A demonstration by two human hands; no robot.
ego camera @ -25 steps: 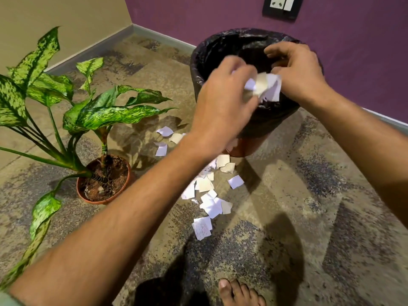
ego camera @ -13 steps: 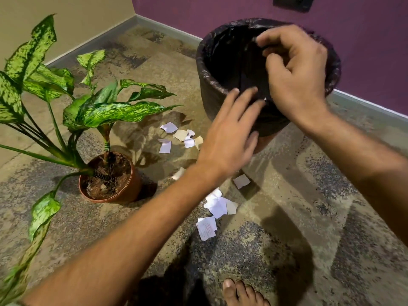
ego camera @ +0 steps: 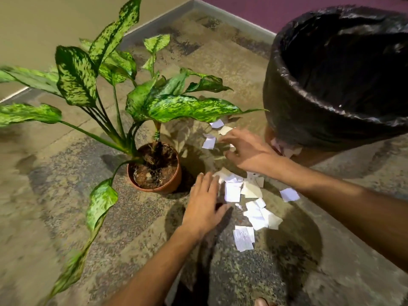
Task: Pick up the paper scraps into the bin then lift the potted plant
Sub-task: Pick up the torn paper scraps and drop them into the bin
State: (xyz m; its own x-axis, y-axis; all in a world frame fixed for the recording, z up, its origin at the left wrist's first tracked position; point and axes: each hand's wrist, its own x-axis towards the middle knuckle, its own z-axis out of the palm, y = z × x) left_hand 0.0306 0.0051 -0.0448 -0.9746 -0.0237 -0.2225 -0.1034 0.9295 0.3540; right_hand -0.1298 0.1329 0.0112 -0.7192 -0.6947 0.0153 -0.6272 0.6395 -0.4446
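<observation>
Both hands are down at the carpet (ego camera: 66, 217) among the paper scraps (ego camera: 251, 202), which lie scattered between the potted plant (ego camera: 154, 166) on the left and the black-lined bin (ego camera: 309, 120) at the far right. The left hand (ego camera: 204, 206) lies flat and spread, its fingertips touching the nearest scraps, holding nothing. The right hand (ego camera: 247, 151) reaches farther out with fingers loosely splayed over the far scraps, and its motion blur leaves me unable to tell whether it grips any.
</observation>
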